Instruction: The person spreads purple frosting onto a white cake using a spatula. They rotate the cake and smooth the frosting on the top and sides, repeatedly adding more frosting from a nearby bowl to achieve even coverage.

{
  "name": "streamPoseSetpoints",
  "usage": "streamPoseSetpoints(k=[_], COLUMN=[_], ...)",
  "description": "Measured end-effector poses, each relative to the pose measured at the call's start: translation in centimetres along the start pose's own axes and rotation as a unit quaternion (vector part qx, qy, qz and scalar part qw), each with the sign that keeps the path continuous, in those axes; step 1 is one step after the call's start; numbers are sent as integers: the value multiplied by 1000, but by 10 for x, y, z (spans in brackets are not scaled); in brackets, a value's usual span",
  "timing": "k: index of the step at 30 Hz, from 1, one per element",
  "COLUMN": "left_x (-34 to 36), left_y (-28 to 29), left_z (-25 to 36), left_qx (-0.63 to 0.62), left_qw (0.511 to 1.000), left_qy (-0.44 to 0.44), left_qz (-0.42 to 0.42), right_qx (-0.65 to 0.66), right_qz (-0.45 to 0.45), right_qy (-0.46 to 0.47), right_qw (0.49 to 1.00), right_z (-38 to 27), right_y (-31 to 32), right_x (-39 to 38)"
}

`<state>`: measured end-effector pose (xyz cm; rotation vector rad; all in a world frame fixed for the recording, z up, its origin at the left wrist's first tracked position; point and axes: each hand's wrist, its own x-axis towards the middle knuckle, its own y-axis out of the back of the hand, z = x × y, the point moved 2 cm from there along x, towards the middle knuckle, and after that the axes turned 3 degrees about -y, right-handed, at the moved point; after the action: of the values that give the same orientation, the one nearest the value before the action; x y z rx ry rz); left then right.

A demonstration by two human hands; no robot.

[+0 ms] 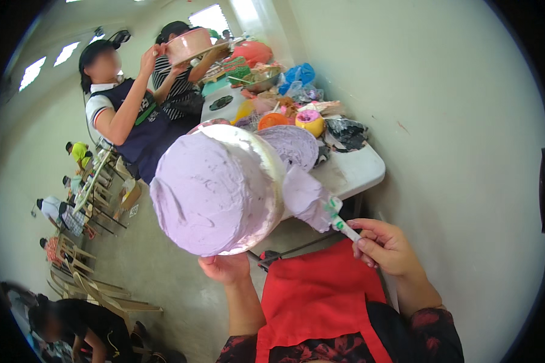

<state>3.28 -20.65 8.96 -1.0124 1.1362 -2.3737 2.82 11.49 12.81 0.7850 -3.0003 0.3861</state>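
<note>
Lavender-frosted cake [200,187] sits tilted on its white base [277,181], held up toward nine o'clock of the view's middle; its coating looks soft and easily smeared, the whole probably bulky and top-heavy, so the firm base is the place to hold; the left hand [225,267] supports it at six o'clock, fingers mostly hidden, their curl unclear; the right hand [384,245], at four o'clock, pinches the handle of a frosting-laden spatula [348,230].

Pale wall [442,91], grey floor [140,254], beige chairs [92,289], bright window [208,17]
</note>
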Motion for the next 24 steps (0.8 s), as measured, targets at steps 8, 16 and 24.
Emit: streamPoseSetpoints(k=[8, 16, 24], left_x=[1, 0, 3], left_y=[4, 2, 3], left_z=[-3, -3, 1], left_qx=[53, 34, 49], left_qw=[994, 992, 993], left_qy=[-78, -113, -104], left_qz=[-55, -49, -9], right_qx=[-95, -183, -187], right_qz=[-2, 9, 1], right_qy=[94, 139, 154], right_qw=[991, 973, 970], right_z=[-5, -11, -15], right_y=[-3, -2, -7], right_x=[0, -2, 0])
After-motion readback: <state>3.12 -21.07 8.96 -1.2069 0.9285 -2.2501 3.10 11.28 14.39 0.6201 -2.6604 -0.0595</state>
